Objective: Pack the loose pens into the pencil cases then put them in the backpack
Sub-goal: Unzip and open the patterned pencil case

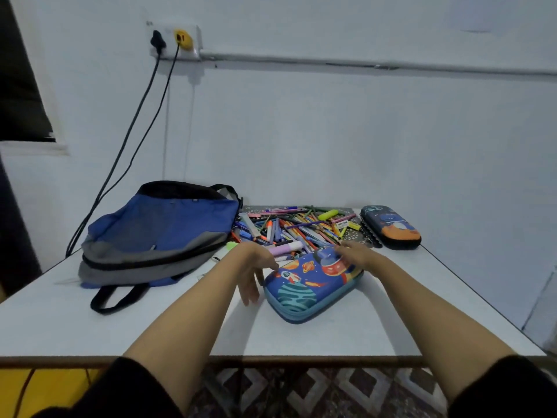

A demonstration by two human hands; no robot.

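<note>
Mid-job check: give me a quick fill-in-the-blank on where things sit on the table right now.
1. The backpack lies to the ___ of the pen pile.
2. The pencil case between the left hand and right hand is mostly ___.
3. The dark pencil case sits near the far ___ corner of the table.

Missing words: left; blue; right.

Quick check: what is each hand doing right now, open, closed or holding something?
Left hand: open, fingers straight, at the left edge of the blue pencil case.
Right hand: open, over the case's far end, gripping nothing.
</note>
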